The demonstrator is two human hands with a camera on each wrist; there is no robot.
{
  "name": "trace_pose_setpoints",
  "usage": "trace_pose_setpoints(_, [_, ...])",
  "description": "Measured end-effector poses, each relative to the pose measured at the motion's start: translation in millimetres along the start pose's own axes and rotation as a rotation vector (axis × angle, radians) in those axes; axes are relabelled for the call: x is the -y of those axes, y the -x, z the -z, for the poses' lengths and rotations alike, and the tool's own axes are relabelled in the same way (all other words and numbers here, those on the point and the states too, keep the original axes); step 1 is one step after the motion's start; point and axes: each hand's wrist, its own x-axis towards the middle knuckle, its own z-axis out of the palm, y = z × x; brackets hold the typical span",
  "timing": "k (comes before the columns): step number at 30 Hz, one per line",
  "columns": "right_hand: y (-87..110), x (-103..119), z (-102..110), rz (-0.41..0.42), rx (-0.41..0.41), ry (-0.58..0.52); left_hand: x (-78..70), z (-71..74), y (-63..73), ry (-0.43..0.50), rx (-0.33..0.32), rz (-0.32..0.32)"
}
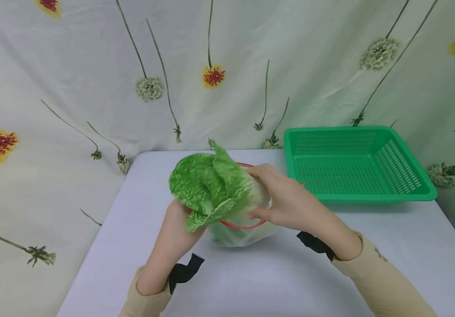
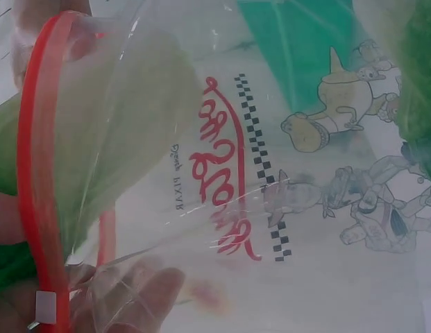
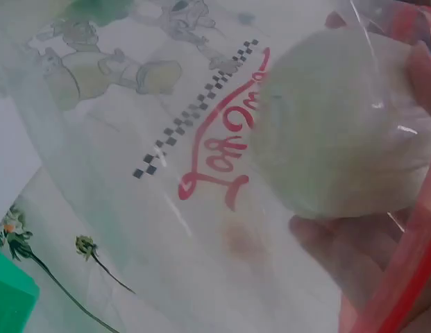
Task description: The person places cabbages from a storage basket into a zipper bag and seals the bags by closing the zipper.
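A napa cabbage (image 1: 213, 185) lies across both hands, its crinkled green leaves toward the left and its pale base toward the right. The left hand (image 1: 181, 226) holds it from below at the leafy end, its fingers largely hidden by leaves. On the base, the right hand (image 1: 290, 200) grips with thumb and fingers. A clear printed zip bag (image 1: 233, 235) with a red rim is just beneath, and the red rim (image 2: 31, 152) runs past the left fingers (image 2: 142, 298). In the right wrist view the pale cabbage base (image 3: 333, 128) overlaps the bag's mouth, right fingers (image 3: 340, 253) around it.
A green plastic basket (image 1: 338, 176) with slotted sides stands at the back right of the white table (image 1: 290, 273). Behind the table hangs a flower-patterned cloth (image 1: 227, 105). Each wrist wears a black strap (image 1: 185, 270).
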Motion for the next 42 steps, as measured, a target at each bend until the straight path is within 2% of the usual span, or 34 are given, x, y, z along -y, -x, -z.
trace_pose_setpoints(3, [1.2, 1, 2, -0.011, 0.042, 0.144, -0.2, -0.7, 0.3, 0.014, -0.013, 0.004])
trace_pose_setpoints(10, [2.0, 5, 10, -0.089, 0.160, 0.308, 1.8, -6.3, -3.7, 0.049, -0.053, 0.002])
trace_pose_setpoints(15, [1.2, 13, 11, -0.139, 0.233, 0.399, 2.5, -6.4, -4.4, 0.070, -0.037, -0.021])
trace_pose_setpoints(18, [-0.6, 18, 11, -0.176, 0.238, 0.418, 3.8, -5.9, -4.1, 0.070, -0.001, -0.043])
trace_pose_setpoints(22, [-4.7, 19, 15, -0.227, 0.295, 0.415, 8.5, -2.1, -2.5, 0.066, 0.057, -0.081])
trace_pose_setpoints(26, [-5.7, 13, 18, -0.245, 0.336, 0.341, 15.8, 5.6, -0.4, 0.041, 0.102, -0.122])
trace_pose_setpoints(30, [-5.5, 7, 17, -0.212, 0.320, 0.236, 21.2, 8.7, -1.0, 0.057, 0.116, -0.169])
trace_pose_setpoints(32, [-6.8, 5, 16, -0.166, 0.293, 0.182, 23.1, 8.0, -1.2, 0.044, 0.092, -0.194])
trace_pose_setpoints(34, [-7.7, 3, 15, -0.123, 0.263, 0.143, 24.1, 6.6, -0.8, 0.029, 0.038, -0.214])
trace_pose_setpoints(37, [-8.1, 2, 14, -0.076, 0.221, 0.114, 26.1, 3.2, 0.5, 0.011, -0.088, -0.185])
trace_pose_setpoints(40, [-6.5, 2, 14, -0.058, 0.198, 0.118, 27.2, -1.7, 0.7, 0.078, -0.195, -0.130])
trace_pose_setpoints(42, [-5.7, 1, 14, -0.040, 0.188, 0.126, 27.7, -5.2, 0.4, 0.127, -0.243, -0.109])
